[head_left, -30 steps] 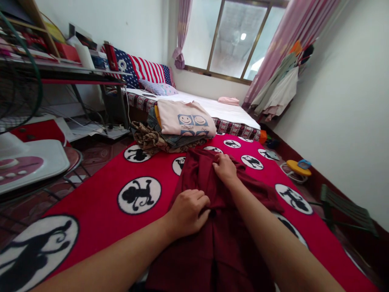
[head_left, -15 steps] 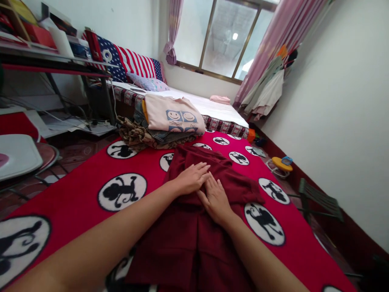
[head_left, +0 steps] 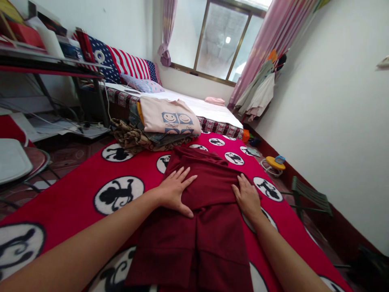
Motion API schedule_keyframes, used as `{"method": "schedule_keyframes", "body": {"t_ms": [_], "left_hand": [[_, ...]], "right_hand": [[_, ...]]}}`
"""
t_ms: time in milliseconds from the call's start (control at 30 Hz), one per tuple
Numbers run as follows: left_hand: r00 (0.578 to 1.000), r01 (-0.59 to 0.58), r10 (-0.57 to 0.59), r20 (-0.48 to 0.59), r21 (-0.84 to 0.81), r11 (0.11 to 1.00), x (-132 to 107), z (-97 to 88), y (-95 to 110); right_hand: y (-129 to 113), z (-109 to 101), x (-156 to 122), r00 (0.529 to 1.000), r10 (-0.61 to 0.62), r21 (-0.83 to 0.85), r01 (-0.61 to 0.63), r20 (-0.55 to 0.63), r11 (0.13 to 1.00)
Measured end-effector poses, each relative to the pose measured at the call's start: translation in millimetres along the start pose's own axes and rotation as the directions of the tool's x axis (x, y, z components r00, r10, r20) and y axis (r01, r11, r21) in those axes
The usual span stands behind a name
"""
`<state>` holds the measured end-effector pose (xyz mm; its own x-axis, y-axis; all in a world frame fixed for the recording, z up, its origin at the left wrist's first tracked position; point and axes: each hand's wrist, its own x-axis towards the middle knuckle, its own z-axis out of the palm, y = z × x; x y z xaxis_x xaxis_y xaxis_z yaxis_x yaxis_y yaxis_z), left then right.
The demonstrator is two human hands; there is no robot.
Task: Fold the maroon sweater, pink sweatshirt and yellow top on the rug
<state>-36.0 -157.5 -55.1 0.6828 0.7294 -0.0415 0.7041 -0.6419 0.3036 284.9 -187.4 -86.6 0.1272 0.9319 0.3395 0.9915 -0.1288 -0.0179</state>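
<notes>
- Your left hand lies on the maroon garment, fingers splayed, gripping nothing.
- Your right hand touches the garment's right edge, fingers extended, gripping nothing.

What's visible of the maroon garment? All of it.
The maroon garment looks like plain, soft fabric. It lies on the red blanket, its far part folded across in lightly wrinkled layers. Toward the camera, two panels run side by side, split by a dark line, each with a crosswise seam. The left hand rests spread on its left side, the right hand at its right edge.
</notes>
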Motion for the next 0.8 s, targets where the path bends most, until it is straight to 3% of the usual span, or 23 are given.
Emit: {"method": "schedule_keyframes", "body": {"t_ms": [133, 267, 367, 467, 600, 700, 767, 800], "left_hand": [[0.999, -0.029, 0.030, -0.026, 0.021, 0.999, -34, -5.2, 4], [1.000, 0.030, -0.030, 0.006, -0.014, 0.999, -38, -39.4, 25], [0.979, 0.136, -0.142, -0.145, -0.055, 0.989, -16, -51.4, 41], [0.939, 0.082, -0.100, -0.329, -0.070, 0.994, 12, -30.1, 42], [0.953, 0.086, -0.105, -0.283, -0.080, 0.993, 34, 12.4, 25], [0.943, 0.057, -0.091, -0.319, -0.116, 0.992, 36, 24.5, 17], [0.924, 0.019, -0.082, -0.372, -0.170, 0.985, 35, 24.1, 15], [0.907, -0.002, -0.090, -0.411, -0.218, 0.976, 34, 22.7, 15]], "right_hand": [[9, -2, 0, 0.944, 0.284, 0.003, -0.288, -0.170, 0.958], [16, -1, 4, 0.871, 0.482, 0.063, -0.478, -0.093, 0.876], [17, -2, 4, 0.882, 0.459, 0.123, -0.446, -0.107, 0.886], [19, -5, 1, 0.886, 0.444, 0.252, -0.403, -0.136, 0.880], [23, -12, -1, 0.797, 0.575, 0.468, -0.443, -0.186, 0.765], [13, -26, 6, 0.758, 0.616, 0.656, -0.355, -0.215, 0.666], [-8, -41, 10, 0.784, 0.588, 0.791, -0.226, -0.199, 0.569], [-23, -51, 11, 0.832, 0.527, 0.841, -0.154, -0.173, 0.519]]}}
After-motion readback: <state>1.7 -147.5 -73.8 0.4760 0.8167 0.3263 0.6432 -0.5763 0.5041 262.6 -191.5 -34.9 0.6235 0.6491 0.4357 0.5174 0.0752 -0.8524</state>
